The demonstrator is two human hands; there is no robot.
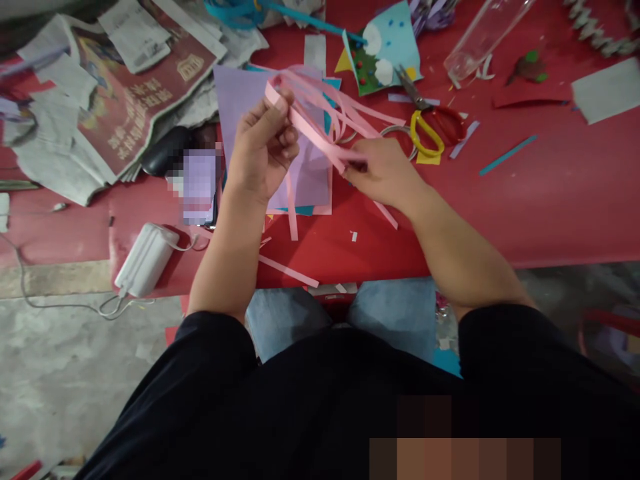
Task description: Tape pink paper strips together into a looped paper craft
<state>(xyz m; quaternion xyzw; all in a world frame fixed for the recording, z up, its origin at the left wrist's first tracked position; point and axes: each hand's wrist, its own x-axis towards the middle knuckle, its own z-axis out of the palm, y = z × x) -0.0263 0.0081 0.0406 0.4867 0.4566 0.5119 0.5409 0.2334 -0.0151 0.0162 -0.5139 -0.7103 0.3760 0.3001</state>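
Several pink paper strips [317,137] stretch in a loose bundle between my two hands, above a red table. My left hand [267,140] pinches their folded left end between thumb and fingers. Lower and to the right, my right hand [385,170] is closed on the other part of the bundle; its fingertips are partly hidden. Some strips loop up and trail off behind my right hand. Beneath them lies a lilac paper sheet [240,100] on top of blue and pink sheets. Scissors [425,123] with red and yellow handles rest just beyond my right hand.
Newspapers [135,87] cover the back left, near a black rounded object [167,150], a phone [200,187] and a white power bank [146,260] with a cable. A decorated card [385,50], a clear plastic bottle [483,43] and a blue strip [507,155] lie at the right.
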